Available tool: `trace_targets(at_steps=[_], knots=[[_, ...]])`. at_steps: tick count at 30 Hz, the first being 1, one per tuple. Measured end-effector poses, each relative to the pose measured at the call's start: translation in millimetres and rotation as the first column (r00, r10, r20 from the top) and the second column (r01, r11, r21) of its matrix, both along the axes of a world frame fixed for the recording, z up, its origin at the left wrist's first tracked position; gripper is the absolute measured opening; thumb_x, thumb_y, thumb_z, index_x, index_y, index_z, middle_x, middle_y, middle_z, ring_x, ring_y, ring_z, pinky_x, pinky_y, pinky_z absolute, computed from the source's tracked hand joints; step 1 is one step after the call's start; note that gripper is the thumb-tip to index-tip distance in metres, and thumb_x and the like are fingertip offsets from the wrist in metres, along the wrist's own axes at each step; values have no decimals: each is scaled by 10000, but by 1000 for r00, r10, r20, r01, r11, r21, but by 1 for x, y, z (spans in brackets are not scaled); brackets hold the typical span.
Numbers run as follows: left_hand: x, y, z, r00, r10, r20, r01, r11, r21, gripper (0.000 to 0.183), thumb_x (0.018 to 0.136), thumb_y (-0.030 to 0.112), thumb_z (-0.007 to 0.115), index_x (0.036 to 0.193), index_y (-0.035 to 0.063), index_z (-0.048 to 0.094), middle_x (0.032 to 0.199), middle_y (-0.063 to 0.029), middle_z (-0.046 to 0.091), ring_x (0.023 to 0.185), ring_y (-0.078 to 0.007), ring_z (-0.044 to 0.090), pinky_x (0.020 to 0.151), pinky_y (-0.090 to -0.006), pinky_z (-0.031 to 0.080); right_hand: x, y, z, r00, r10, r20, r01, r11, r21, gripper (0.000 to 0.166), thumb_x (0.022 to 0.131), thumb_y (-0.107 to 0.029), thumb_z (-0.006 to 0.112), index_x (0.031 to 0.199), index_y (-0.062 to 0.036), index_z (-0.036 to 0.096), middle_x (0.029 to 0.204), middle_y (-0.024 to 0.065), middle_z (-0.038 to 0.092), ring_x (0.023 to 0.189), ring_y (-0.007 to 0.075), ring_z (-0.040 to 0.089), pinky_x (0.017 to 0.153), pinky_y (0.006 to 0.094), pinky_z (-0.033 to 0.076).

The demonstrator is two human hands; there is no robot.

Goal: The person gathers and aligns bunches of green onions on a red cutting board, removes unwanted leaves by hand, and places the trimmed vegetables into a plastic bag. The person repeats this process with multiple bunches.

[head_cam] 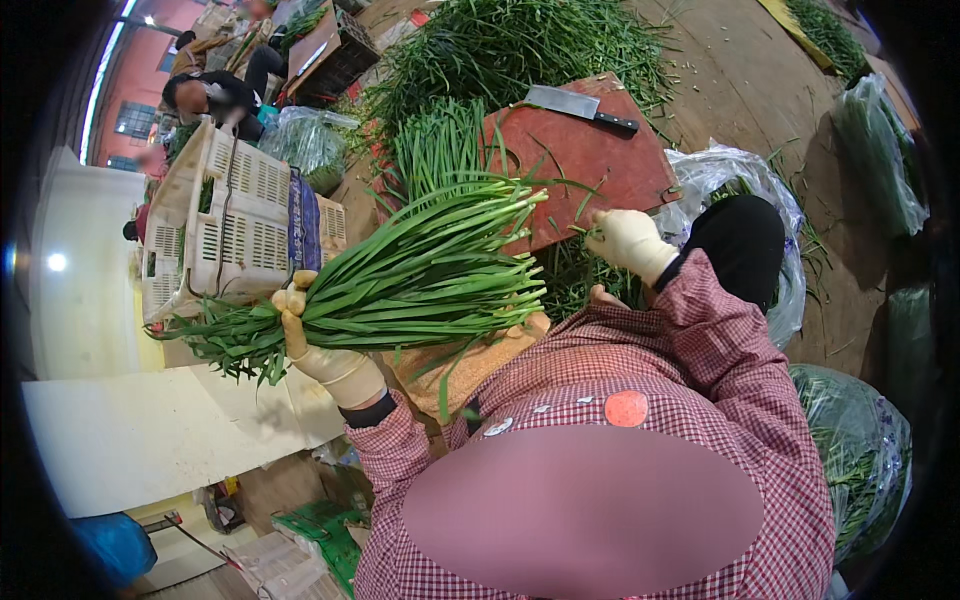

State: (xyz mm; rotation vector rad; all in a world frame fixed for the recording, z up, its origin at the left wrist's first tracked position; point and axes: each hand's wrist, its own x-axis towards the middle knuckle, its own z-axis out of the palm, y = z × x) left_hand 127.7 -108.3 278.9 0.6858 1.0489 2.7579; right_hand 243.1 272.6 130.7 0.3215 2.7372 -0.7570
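Note:
My left hand (300, 319), in a pale glove, is closed around the leafy end of a big bundle of green garlic chives (420, 277), whose pale cut ends point right. My right hand (626, 240), also gloved, is by the lower right edge of a red board (562, 165), near the cut ends, with a few loose strands at its fingertips; whether it grips them is unclear. A cleaver (581, 105) with a black handle lies on the board's far side. More chives (439, 146) stand beside the board's left edge.
Beyond the board is a large heap of chives (517, 45). A white plastic crate (240, 217) stands at left. Plastic bags of greens (855, 457) lie at right. Co-workers (217, 97) sit at upper left.

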Motion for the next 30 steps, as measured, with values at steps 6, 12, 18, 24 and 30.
trace_targets(at_steps=[6,12,18,24,30], knots=[[-2,9,0,997,-83,-4,83,997,-1,156,910,67,679,997,109,557,937,-17,617,1231,-275,553,1145,-605,350,-22,5,33,962,-227,-150,23,618,-785,844,905,-581,654,1456,20,433,1238,180,673,1264,280,554,1022,386,465],[1,29,8,994,-104,24,105,995,-1,119,914,124,671,909,104,554,923,-7,599,1164,-268,587,1173,-608,316,-56,-30,31,883,-379,-277,-25,552,-834,461,947,-465,625,1067,-23,681,923,138,727,815,255,697,724,420,540],[0,3,5,998,-18,56,21,998,-53,114,929,113,670,969,103,564,929,10,597,1200,-254,563,1139,-590,369,-37,-12,-9,925,-48,-378,62,998,25,170,856,-222,645,887,-60,689,858,175,711,829,367,699,732,471,546],[-13,-23,-5,998,70,0,-70,994,-81,151,971,247,633,917,109,600,1147,-86,622,1145,-347,586,1103,-592,405,-7,18,-28,981,-18,-192,0,995,-97,609,853,-421,731,1290,-24,580,1126,238,683,1073,352,665,886,430,535],[-14,-9,-6,998,37,41,-32,993,-112,120,942,167,656,902,109,559,999,-28,575,1139,-223,567,1145,-564,368,-30,-24,19,982,-148,-114,-39,431,-901,562,924,-413,712,1305,-18,593,1087,90,695,962,207,661,830,340,536]])
